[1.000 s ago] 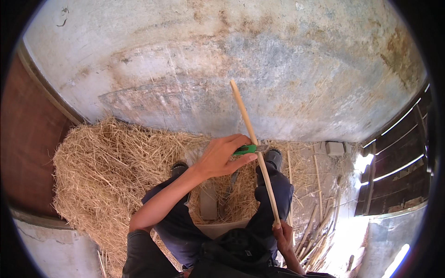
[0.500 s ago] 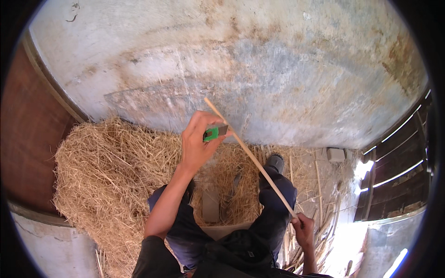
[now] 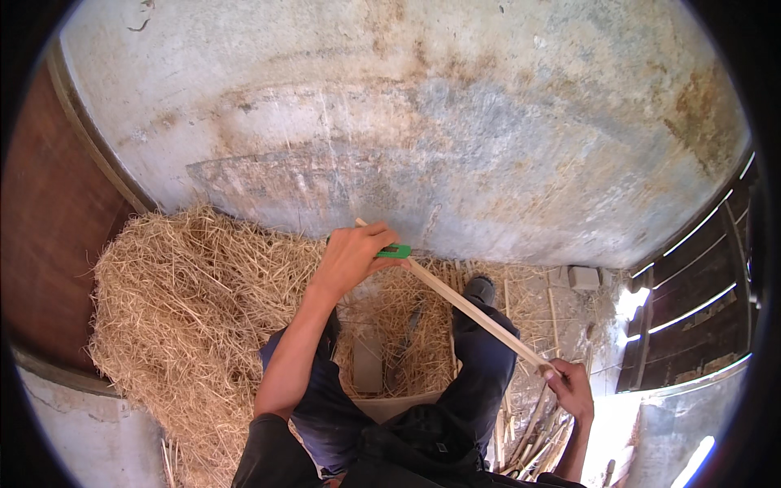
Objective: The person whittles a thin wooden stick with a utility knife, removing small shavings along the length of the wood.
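Observation:
A pale, slender stick [image 3: 480, 315] slants across in front of me, its far tip [image 3: 360, 222] poking out beyond my left hand [image 3: 351, 256]. That hand is closed round a small green tool [image 3: 394, 251], pressed against the stick near its far end. A slot shows in the green body; its metal part is mostly hidden now. At the near end, my right hand [image 3: 573, 390] grips the stick between thumb and fingers, out past my right knee. The stick's flat, light side faces up.
A big heap of straw [image 3: 191, 301] lies to my left, against a stained wall [image 3: 390, 122]. Between my legs is a flat block [image 3: 368, 366] on straw. Loose sticks [image 3: 537, 443] lie at lower right; a grey brick [image 3: 582, 278] sits by the wall.
My right hand has moved outward to the right with the stick's near end. The stick has turned to show a broader, flat side. The green tool has tilted, and its metal part is less visible.

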The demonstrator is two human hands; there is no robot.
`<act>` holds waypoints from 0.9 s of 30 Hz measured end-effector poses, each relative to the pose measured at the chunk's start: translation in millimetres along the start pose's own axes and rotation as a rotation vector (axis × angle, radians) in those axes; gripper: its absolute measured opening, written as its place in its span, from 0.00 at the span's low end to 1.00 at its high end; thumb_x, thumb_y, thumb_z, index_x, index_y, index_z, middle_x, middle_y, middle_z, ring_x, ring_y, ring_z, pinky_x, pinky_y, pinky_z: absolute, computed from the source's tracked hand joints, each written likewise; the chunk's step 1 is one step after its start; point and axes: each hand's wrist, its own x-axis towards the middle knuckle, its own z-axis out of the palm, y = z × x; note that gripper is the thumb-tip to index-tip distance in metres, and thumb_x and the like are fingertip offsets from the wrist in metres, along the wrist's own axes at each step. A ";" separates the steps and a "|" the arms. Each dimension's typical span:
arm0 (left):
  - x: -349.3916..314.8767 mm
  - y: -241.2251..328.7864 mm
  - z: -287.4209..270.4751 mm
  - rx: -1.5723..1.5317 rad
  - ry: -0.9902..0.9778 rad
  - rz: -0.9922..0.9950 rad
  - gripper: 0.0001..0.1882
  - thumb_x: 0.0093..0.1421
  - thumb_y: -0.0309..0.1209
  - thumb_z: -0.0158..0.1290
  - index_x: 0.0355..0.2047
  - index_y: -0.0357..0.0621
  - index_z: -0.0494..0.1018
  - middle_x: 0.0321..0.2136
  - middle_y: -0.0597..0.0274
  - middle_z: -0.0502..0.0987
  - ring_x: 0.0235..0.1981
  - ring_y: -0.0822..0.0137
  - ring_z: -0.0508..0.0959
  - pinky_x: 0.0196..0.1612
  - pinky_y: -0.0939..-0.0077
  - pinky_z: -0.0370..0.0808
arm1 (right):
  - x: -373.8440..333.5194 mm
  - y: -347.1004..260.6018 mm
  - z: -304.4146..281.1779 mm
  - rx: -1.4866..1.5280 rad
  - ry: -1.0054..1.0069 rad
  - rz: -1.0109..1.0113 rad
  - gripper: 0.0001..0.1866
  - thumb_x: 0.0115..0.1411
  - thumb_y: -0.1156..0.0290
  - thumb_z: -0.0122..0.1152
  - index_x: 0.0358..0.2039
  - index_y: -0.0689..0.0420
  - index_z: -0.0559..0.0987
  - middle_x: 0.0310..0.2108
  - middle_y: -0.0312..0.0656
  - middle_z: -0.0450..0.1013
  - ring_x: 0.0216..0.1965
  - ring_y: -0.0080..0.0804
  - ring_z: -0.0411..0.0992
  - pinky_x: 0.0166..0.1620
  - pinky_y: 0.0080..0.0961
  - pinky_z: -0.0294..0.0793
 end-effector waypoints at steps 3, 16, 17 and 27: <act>-1.5 -3.6 -5.8 -0.081 -0.003 -0.056 0.20 0.55 0.48 0.74 0.37 0.46 0.84 0.33 0.64 0.83 0.30 0.57 0.84 0.32 0.59 0.78 | 2.0 -29.8 -16.4 -0.161 0.116 -0.072 0.10 0.67 0.66 0.68 0.45 0.57 0.88 0.30 0.46 0.82 0.34 0.37 0.82 0.44 0.35 0.78; -4.5 -16.2 -17.4 -0.297 0.052 -0.438 0.25 0.58 0.53 0.74 0.28 0.41 0.87 0.13 0.60 0.72 0.16 0.65 0.68 0.23 0.61 0.63 | 39.7 -57.0 11.7 -0.134 1.199 -0.401 0.21 0.71 0.72 0.60 0.63 0.59 0.77 0.64 0.52 0.72 0.65 0.48 0.71 0.70 0.47 0.66; -4.4 -18.3 -15.1 -0.306 0.041 -0.452 0.25 0.58 0.54 0.74 0.28 0.41 0.87 0.13 0.61 0.71 0.16 0.66 0.67 0.23 0.61 0.62 | 47.1 -48.2 20.0 0.042 1.115 -0.398 0.27 0.72 0.69 0.60 0.70 0.60 0.71 0.66 0.51 0.69 0.64 0.45 0.71 0.69 0.45 0.67; -34.5 -0.2 -25.6 -0.271 -0.036 -0.413 0.27 0.60 0.54 0.73 0.25 0.39 0.83 0.12 0.59 0.67 0.15 0.64 0.64 0.23 0.61 0.61 | 94.2 -79.5 33.2 1.106 0.638 -0.335 0.35 0.80 0.53 0.52 0.76 0.64 0.61 0.59 0.51 0.75 0.48 0.33 0.81 0.52 0.28 0.78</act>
